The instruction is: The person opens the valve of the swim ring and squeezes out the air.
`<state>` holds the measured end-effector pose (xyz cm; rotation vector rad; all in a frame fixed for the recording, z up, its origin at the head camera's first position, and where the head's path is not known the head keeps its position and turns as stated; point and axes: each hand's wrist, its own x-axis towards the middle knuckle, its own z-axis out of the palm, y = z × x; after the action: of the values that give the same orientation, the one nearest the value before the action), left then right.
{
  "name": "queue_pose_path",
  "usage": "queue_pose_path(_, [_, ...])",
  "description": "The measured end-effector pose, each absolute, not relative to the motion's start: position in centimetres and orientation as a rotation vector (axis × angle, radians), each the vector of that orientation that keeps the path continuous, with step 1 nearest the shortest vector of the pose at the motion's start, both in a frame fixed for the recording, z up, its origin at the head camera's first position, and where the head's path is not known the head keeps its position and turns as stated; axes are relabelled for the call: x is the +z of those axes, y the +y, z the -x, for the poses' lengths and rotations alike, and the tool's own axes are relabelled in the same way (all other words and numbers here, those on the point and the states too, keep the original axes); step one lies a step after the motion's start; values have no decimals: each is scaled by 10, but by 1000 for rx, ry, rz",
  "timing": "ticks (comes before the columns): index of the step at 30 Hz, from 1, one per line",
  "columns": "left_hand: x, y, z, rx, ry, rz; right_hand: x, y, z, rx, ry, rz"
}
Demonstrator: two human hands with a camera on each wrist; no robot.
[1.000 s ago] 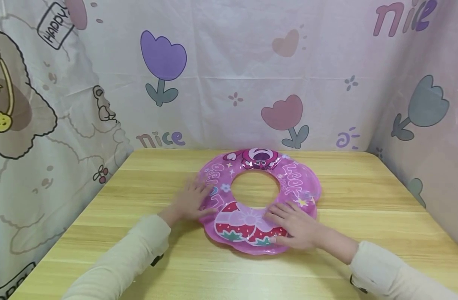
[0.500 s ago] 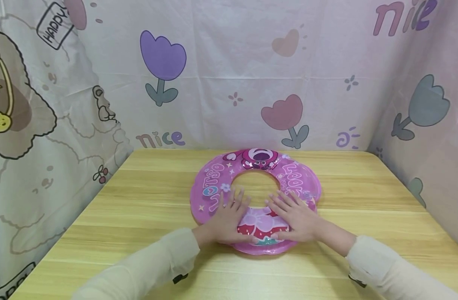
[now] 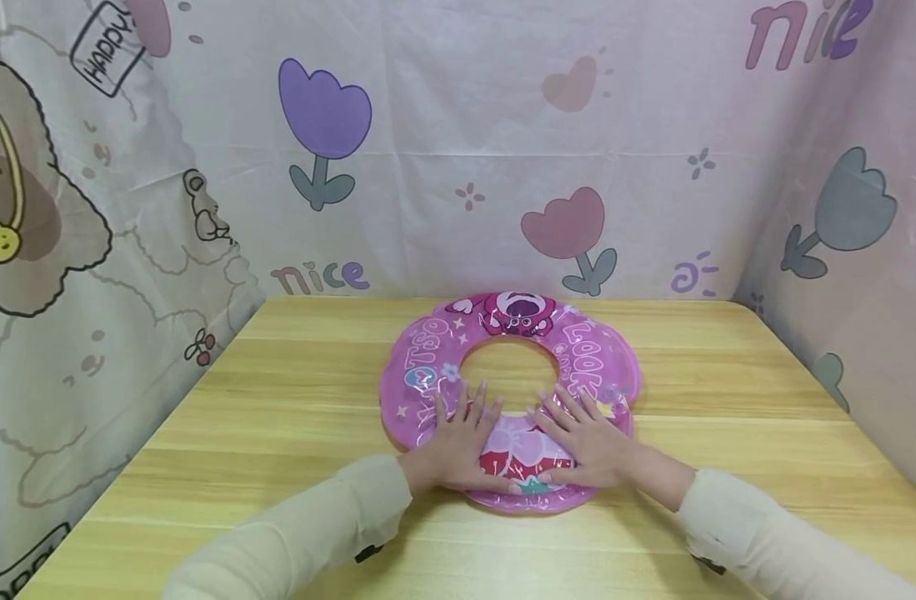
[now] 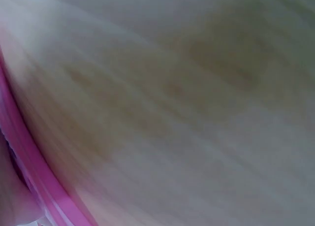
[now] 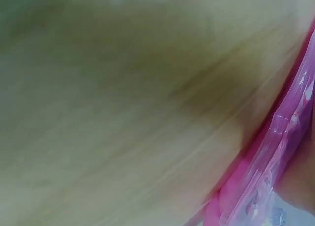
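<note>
Lying flat on a wood-grain table [image 3: 277,400], with its far side close to the back edge: a pink inflatable swim ring [image 3: 531,437], glossy and slightly wrinkled. Through its round hole, bare wood. On its near part, left of the strawberry print [image 3: 513,463], a left hand [image 3: 459,454] placed palm down, with fingers straight, spread and pointing away toward the hole, thumb reaching inward. Likewise on the near part, right of the print, a right hand [image 3: 596,450], equally flat and wide open, with thumb turned toward the other thumb and just short of it. Touching the ring from above in both cases, without fingers curled round anything. Printed along the far side, an upside-down pink bear [image 3: 519,315]; along the right side, "LOOK" lettering [image 3: 583,360]. At the wrists, a cream left sleeve [image 3: 300,529] and a cream right sleeve [image 3: 773,529]. Behind the table, a pale backdrop cloth [image 3: 442,92] printed with a purple tulip [image 3: 325,112]. In both wrist views, mostly blurred tabletop, with a strip of the ring at the outer edge beside a little skin.
</note>
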<state>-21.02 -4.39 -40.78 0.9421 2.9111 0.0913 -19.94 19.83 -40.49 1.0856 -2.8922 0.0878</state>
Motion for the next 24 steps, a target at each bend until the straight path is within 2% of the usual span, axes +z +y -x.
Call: queue_pose_path(24, [-404, -39, 209, -61, 2850, -878, -399, 194, 199, 34, -3048, -1081])
